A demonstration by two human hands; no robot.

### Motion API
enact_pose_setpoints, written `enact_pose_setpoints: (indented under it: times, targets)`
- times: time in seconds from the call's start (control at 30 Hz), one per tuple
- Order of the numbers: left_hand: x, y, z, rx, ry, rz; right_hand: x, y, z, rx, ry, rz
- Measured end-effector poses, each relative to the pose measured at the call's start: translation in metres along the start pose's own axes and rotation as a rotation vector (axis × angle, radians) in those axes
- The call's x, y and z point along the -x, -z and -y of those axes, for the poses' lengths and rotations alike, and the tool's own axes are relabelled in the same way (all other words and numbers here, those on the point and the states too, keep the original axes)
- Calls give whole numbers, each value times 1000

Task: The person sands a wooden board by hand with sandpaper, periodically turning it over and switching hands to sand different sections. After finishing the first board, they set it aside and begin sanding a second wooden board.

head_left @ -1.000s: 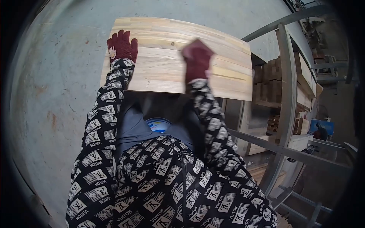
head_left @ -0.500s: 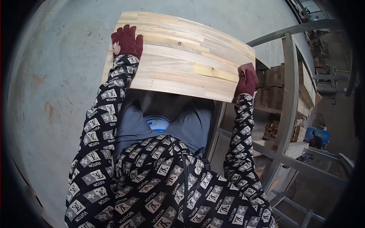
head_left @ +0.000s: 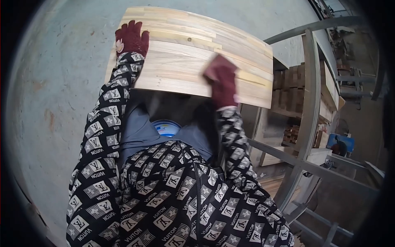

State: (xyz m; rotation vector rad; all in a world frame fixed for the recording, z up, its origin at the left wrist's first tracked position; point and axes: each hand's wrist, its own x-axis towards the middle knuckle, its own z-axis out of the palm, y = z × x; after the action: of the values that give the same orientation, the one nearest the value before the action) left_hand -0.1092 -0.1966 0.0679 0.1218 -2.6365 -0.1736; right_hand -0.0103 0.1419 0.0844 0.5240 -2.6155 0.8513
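On top of the wood panel [head_left: 185, 61], near its front-right part, the right hand [head_left: 225, 94] (dark red glove) has its fingers closed over a reddish-brown pad [head_left: 217, 66]. The pad is pressed flat to the wood, and the fingertips themselves are hidden under it. The left hand [head_left: 131, 39], same glove, lies w/ fingers spread open and flat on the panel's far-left corner, holding nothing, palm down. Both sleeves are black-and-white patterned.

The panel is made of pale glued strips w/ a small knot near the far edge. It sits roughly level over the person's knees in grey trousers. What carries it from below is hidden.

Under the panel's near edge, btwn the knees, is a round blue-and-white tub [head_left: 166, 126]. Only its top shows, so can't tell what's in it, or whether that top is a lid.

To the right stands a grey metal rack [head_left: 310, 82]. Its shelf behind the upright holds stacked brown wood blocks [head_left: 288, 88], packed close, w/ more pale boards lower down. Further right, low, is a blue box [head_left: 347, 142], contents too small to make out. A grey concrete floor [head_left: 53, 82] w/ rusty marks fills the left side.
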Motion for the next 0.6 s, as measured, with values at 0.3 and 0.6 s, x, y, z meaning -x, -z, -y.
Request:
enact_pose_setpoints:
  times: [0.3, 0.6]
  targets:
    - [-3, -10, 2, -34, -1, -35, 26, 56, -144, 478, -196, -153]
    - [-2, -5, 4, -10, -32, -15, -44, -75, 94, 20, 187, 49]
